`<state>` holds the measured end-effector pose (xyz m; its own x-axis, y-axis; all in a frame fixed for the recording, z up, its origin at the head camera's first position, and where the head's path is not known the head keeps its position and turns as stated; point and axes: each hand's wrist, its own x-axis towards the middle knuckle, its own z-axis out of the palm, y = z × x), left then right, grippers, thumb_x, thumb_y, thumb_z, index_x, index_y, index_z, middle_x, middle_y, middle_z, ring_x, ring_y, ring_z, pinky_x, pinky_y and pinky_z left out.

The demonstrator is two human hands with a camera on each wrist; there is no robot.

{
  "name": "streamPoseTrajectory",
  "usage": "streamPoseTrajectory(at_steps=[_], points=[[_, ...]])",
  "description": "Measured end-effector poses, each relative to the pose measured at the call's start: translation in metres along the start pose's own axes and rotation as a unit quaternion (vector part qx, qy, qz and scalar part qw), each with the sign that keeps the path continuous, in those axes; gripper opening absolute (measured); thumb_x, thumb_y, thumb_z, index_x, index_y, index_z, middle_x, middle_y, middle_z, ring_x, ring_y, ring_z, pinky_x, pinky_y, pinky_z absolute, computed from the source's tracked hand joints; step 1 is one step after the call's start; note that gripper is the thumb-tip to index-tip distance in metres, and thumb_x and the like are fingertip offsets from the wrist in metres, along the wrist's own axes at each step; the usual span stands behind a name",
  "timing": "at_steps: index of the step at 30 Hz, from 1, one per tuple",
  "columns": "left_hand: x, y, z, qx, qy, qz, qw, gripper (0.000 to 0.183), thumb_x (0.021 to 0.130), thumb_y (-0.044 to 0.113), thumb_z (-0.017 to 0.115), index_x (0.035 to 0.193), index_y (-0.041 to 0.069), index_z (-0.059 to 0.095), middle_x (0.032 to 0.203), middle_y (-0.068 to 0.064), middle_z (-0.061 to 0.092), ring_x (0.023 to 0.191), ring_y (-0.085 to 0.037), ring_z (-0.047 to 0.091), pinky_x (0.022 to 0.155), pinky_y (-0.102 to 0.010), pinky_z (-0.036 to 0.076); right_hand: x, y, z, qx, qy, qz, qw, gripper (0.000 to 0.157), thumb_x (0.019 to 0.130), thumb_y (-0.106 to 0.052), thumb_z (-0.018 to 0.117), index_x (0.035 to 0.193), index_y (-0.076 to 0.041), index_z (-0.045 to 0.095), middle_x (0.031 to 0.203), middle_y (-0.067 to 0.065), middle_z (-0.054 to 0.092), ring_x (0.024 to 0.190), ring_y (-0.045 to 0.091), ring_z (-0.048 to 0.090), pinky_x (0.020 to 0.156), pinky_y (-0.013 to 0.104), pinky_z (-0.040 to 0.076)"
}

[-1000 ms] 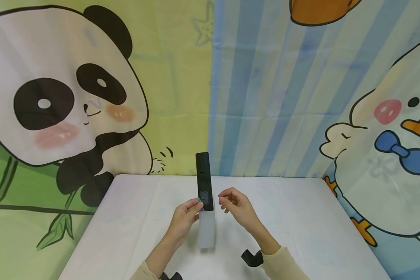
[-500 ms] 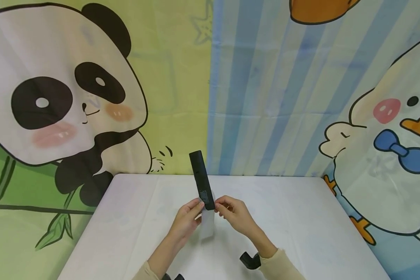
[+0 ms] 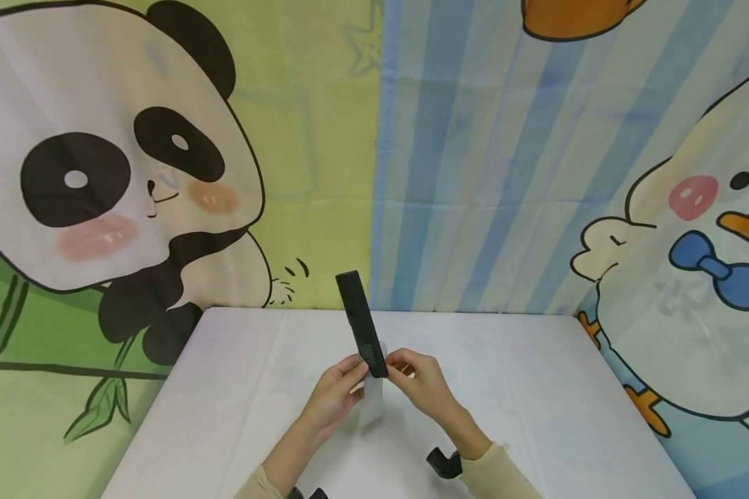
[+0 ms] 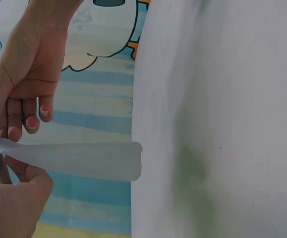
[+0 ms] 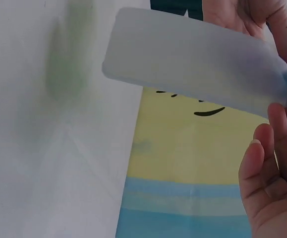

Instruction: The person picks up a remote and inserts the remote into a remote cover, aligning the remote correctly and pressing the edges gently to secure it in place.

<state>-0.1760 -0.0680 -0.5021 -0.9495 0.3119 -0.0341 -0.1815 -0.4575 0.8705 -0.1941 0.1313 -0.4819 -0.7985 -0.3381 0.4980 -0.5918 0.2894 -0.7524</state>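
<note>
A slim black remote control (image 3: pixel 360 322), its back with a small printed label facing me, stands tilted with its top leaning left. Its lower end is at the mouth of a translucent white sleeve (image 3: pixel 371 400), which hangs below it. My left hand (image 3: pixel 333 395) pinches the sleeve and the remote's lower end from the left. From the right, my right hand (image 3: pixel 426 384) pinches the sleeve's edge by the remote's bottom corner. In the left wrist view the hanging sleeve (image 4: pixel 93 159) looks flat and see-through. The right wrist view shows its broad rounded end (image 5: pixel 133 42).
Below the hands lies a white table (image 3: pixel 505 388). A printed curtain (image 3: pixel 474 173) with a panda and a duck stands behind it. Black devices (image 3: pixel 443 463) sit at both wrists by the beige sleeves.
My right hand has moved left from a spot apart and now pinches the sleeve's edge. The remote has tilted, its top swinging left, and the sleeve's hanging end has risen.
</note>
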Motion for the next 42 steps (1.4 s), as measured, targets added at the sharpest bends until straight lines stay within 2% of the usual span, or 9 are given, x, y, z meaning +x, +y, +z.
streamPoseTrajectory(at_steps=[7,14,18,21,26,30,33,38,42], points=[[0.002,0.001,0.002,0.048,0.021,0.032,0.9981,0.034,0.1,0.019,0.064,0.126,-0.003,0.063,0.117,-0.007,0.067,0.106,-0.019,0.06,0.087,-0.034,0.047,0.001,0.003,0.004,-0.035,0.022,-0.065,0.997,0.01,0.092,0.002,0.069,0.094,-0.007,0.071,0.078,-0.004,0.067,0.065,0.007,0.06,0.053,0.025,0.05],[0.001,0.004,0.003,0.078,0.032,0.02,0.9962,0.042,0.099,0.021,0.067,0.129,-0.007,0.06,0.118,-0.007,0.068,0.104,-0.017,0.061,0.089,-0.032,0.048,0.001,0.003,0.0,-0.066,0.004,-0.089,0.994,0.01,0.088,0.002,0.074,0.092,-0.006,0.069,0.078,-0.005,0.065,0.067,0.006,0.057,0.053,0.024,0.049],[0.0,0.005,0.003,0.09,0.027,0.029,0.9951,0.043,0.099,0.022,0.067,0.13,-0.007,0.059,0.121,-0.009,0.067,0.106,-0.017,0.062,0.091,-0.032,0.049,0.001,0.007,0.001,-0.069,0.007,-0.107,0.992,0.01,0.089,0.004,0.07,0.092,-0.005,0.068,0.078,-0.004,0.064,0.065,0.006,0.056,0.052,0.021,0.048],[0.001,0.004,0.004,0.09,0.038,0.037,0.9945,0.043,0.098,0.022,0.068,0.128,-0.008,0.061,0.12,-0.01,0.068,0.104,-0.016,0.063,0.09,-0.031,0.05,0.002,0.009,0.003,-0.061,0.01,-0.111,0.992,0.015,0.089,0.007,0.067,0.094,-0.007,0.067,0.078,-0.005,0.064,0.066,0.006,0.057,0.053,0.021,0.048],[0.001,0.005,0.007,0.091,0.075,0.041,0.9921,0.042,0.097,0.019,0.069,0.123,-0.012,0.06,0.111,-0.008,0.069,0.095,-0.012,0.062,0.084,-0.026,0.051,0.0,0.008,0.003,-0.041,0.005,-0.086,0.995,0.021,0.087,0.011,0.066,0.092,-0.01,0.066,0.079,-0.004,0.064,0.067,0.007,0.058,0.056,0.025,0.052],[-0.002,0.007,0.008,0.089,0.091,0.047,0.9907,0.038,0.097,0.014,0.069,0.121,-0.014,0.059,0.105,-0.008,0.07,0.091,-0.01,0.062,0.08,-0.024,0.051,-0.001,0.003,0.001,-0.021,-0.014,-0.049,0.998,0.016,0.089,0.011,0.066,0.091,-0.005,0.065,0.079,0.001,0.065,0.066,0.01,0.056,0.055,0.029,0.052],[-0.003,0.008,0.007,0.107,0.098,0.059,0.9877,0.035,0.096,0.013,0.069,0.118,-0.013,0.061,0.102,-0.009,0.07,0.09,-0.012,0.064,0.08,-0.025,0.053,-0.001,-0.009,-0.003,0.007,-0.031,-0.017,0.999,0.011,0.092,0.01,0.064,0.09,-0.001,0.064,0.076,0.007,0.063,0.063,0.012,0.055,0.054,0.029,0.05],[-0.003,0.008,0.005,0.18,0.104,0.091,0.974,0.036,0.096,0.018,0.07,0.117,-0.01,0.064,0.103,-0.013,0.072,0.093,-0.016,0.068,0.083,-0.027,0.055,0.002,-0.035,-0.012,0.074,-0.053,0.045,0.995,0.009,0.095,0.009,0.058,0.089,0.004,0.062,0.073,0.017,0.059,0.058,0.029,0.056,0.053,0.031,0.052],[-0.005,0.008,0.005,0.228,0.095,0.119,0.9617,0.034,0.095,0.021,0.072,0.116,-0.006,0.066,0.102,-0.014,0.071,0.093,-0.018,0.068,0.082,-0.028,0.056,0.003,-0.041,-0.013,0.103,-0.055,0.081,0.99,0.011,0.097,0.007,0.056,0.088,0.005,0.061,0.073,0.021,0.058,0.06,0.041,0.055,0.055,0.036,0.054]])
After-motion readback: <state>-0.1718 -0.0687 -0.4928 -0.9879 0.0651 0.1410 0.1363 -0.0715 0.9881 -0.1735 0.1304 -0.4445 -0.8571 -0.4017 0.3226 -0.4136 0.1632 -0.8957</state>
